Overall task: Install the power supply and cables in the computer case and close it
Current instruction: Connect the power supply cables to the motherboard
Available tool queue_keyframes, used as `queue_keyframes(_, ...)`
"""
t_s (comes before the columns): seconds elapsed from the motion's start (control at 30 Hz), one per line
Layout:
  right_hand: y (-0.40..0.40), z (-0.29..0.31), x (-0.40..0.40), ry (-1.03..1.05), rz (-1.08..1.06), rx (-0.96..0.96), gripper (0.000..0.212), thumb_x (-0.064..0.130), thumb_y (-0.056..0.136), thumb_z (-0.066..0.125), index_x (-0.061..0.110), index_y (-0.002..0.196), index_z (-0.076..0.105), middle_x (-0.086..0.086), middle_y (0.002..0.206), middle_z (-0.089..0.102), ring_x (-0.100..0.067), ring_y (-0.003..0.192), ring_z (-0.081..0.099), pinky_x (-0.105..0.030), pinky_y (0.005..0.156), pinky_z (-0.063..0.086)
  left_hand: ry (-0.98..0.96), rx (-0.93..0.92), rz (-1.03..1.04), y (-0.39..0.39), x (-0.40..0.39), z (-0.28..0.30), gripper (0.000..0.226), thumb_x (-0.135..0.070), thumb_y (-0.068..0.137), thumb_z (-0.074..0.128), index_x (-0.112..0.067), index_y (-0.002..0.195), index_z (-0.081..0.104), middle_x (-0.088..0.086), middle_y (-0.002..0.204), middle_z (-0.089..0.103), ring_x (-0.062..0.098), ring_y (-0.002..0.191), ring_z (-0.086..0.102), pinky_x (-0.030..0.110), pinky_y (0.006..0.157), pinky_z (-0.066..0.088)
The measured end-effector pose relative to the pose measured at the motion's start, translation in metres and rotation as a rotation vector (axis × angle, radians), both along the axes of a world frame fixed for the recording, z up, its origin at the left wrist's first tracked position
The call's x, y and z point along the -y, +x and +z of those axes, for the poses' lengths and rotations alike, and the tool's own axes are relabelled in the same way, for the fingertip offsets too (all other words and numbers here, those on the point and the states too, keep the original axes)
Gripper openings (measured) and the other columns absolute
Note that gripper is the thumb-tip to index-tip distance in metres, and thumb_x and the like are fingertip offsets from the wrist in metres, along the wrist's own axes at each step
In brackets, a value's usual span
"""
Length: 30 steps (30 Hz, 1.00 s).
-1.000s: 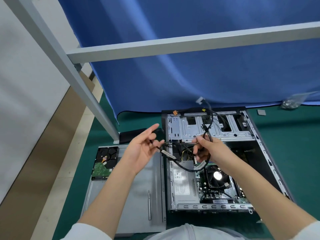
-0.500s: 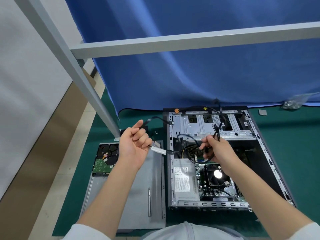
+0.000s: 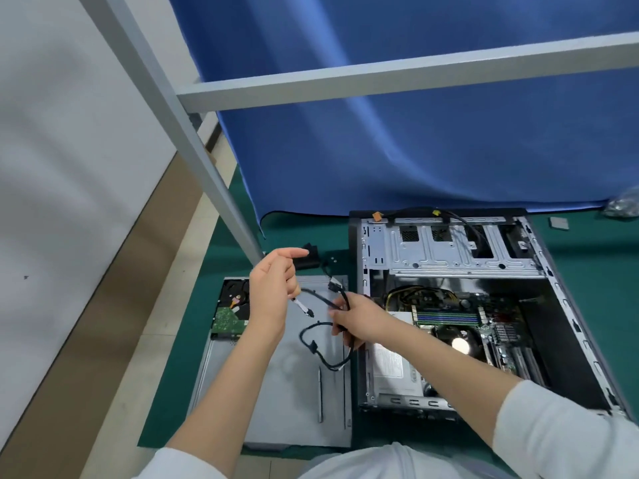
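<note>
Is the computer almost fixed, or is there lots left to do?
About midway. Done: the power supply already sits inside the open case. In hand: the left hand and right hand hold a loose black cable over the side panel, outside the case. Left: plugging that cable in and putting the panel back on.

black cable [image 3: 313, 344], silver case [image 3: 466, 261], green mat [image 3: 594, 267], blue curtain [image 3: 397, 140]

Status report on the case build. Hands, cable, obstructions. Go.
Left hand pinches the black cable near its labelled end; right hand grips its loops. Cable held over the side panel, outside the open computer case. No obstruction seen.
</note>
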State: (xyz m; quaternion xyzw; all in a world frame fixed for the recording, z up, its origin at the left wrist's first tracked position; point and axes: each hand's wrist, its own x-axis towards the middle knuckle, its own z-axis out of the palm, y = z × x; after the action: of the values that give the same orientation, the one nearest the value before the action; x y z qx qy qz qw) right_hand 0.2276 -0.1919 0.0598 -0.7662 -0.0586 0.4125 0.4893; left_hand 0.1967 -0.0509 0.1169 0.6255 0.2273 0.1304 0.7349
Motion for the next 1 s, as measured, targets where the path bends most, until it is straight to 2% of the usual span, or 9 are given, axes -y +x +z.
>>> queue_keyframes(0.13, 0.001, -0.012, -0.009, -0.118, 0.117, 0.020, 0.018, 0.012, 0.095, 0.049, 0.011, 0.077, 0.050, -0.002, 0.067, 0.061, -0.011, 0.037, 0.054, -0.020, 0.039, 0.045, 0.035, -0.057, -0.001, -0.013, -0.005, -0.005, 0.035, 0.003, 0.092, 0.033, -0.007, 0.084, 0.066, -0.010, 0.049, 0.025, 0.007, 0.041, 0.017, 0.020, 0.041, 0.018)
queue_keyframes(0.27, 0.006, -0.008, -0.015, -0.073, 0.037, -0.053, 0.017, 0.009, 0.094, 0.050, 0.012, 0.077, 0.051, -0.006, 0.075, 0.058, -0.015, 0.046, 0.060, -0.022, 0.041, 0.048, 0.065, -0.093, -0.033, -0.023, -0.005, -0.009, 0.036, 0.003, 0.092, 0.032, -0.007, 0.084, 0.066, -0.010, 0.049, 0.026, 0.007, 0.041, 0.018, 0.021, 0.043, 0.017)
queue_keyframes(0.37, 0.002, -0.003, -0.013, -0.115, 0.072, -0.014, 0.008, 0.018, 0.091, 0.060, 0.012, 0.089, 0.054, -0.008, 0.084, 0.057, -0.018, 0.063, 0.063, -0.024, 0.050, 0.052, 0.061, -0.104, -0.072, -0.026, -0.004, -0.011, 0.037, 0.004, 0.091, 0.032, -0.008, 0.083, 0.066, -0.011, 0.049, 0.026, 0.007, 0.041, 0.018, 0.021, 0.043, 0.017)
queue_keyframes(0.47, -0.005, 0.003, 0.000, -0.224, 0.116, 0.158, 0.027, 0.024, 0.093, 0.058, 0.011, 0.116, 0.053, -0.007, 0.103, 0.060, -0.021, 0.080, 0.064, -0.029, 0.065, 0.053, 0.005, -0.110, -0.157, -0.026, 0.003, -0.011, 0.037, 0.004, 0.091, 0.030, -0.009, 0.083, 0.064, -0.009, 0.050, 0.025, 0.008, 0.042, 0.017, 0.023, 0.044, 0.015)
queue_keyframes(0.53, -0.010, 0.009, 0.011, -0.234, 0.068, 0.265, 0.028, 0.023, 0.094, 0.055, 0.011, 0.119, 0.055, -0.005, 0.107, 0.061, -0.020, 0.087, 0.063, -0.031, 0.071, 0.050, -0.081, -0.098, -0.221, -0.026, 0.011, -0.011, 0.033, 0.004, 0.093, 0.030, -0.010, 0.082, 0.058, -0.007, 0.051, 0.024, 0.009, 0.043, 0.015, 0.026, 0.046, 0.012)
queue_keyframes(0.6, -0.014, 0.018, 0.021, -0.072, -0.125, 0.097, 0.024, 0.014, 0.095, 0.048, 0.011, 0.116, 0.058, -0.004, 0.105, 0.063, -0.021, 0.085, 0.065, -0.031, 0.068, 0.053, -0.147, -0.072, -0.305, -0.026, 0.020, -0.009, 0.029, 0.004, 0.093, 0.031, -0.013, 0.082, 0.051, -0.007, 0.051, 0.025, 0.009, 0.043, 0.014, 0.024, 0.045, 0.009)
queue_keyframes(0.73, -0.022, 0.034, 0.048, 0.500, -0.585, -0.351, 0.027, 0.006, 0.093, 0.038, 0.002, 0.108, 0.060, -0.013, 0.097, 0.070, -0.027, 0.084, 0.069, -0.036, 0.071, 0.057, -0.094, -0.064, -0.593, -0.025, 0.042, -0.006, 0.025, 0.004, 0.093, 0.033, -0.018, 0.091, 0.045, -0.011, 0.050, 0.038, 0.004, 0.040, 0.024, 0.016, 0.038, 0.020)
queue_keyframes(0.87, -0.026, 0.039, 0.085, 0.891, -0.899, -0.477, 0.027, 0.020, 0.098, 0.041, 0.004, 0.107, 0.060, -0.005, 0.076, 0.065, -0.018, 0.072, 0.065, -0.030, 0.067, 0.057, 0.230, -0.103, -0.856, -0.033, 0.062, -0.015, 0.022, -0.005, 0.094, 0.045, -0.025, 0.103, 0.042, -0.007, 0.060, 0.056, 0.014, 0.055, 0.046, 0.022, 0.053, 0.040)
queue_keyframes(1.0, -0.033, 0.033, 0.123, 0.883, -0.923, -0.337, 0.019, 0.023, 0.099, 0.043, 0.016, 0.108, 0.058, 0.006, 0.062, 0.045, -0.008, 0.047, 0.040, -0.023, 0.053, 0.048, 0.854, -0.053, -1.089, -0.037, 0.080, -0.025, 0.028, -0.032, 0.097, 0.045, -0.040, 0.123, 0.038, -0.021, 0.087, 0.068, 0.005, 0.076, 0.061, 0.029, 0.076, 0.050)
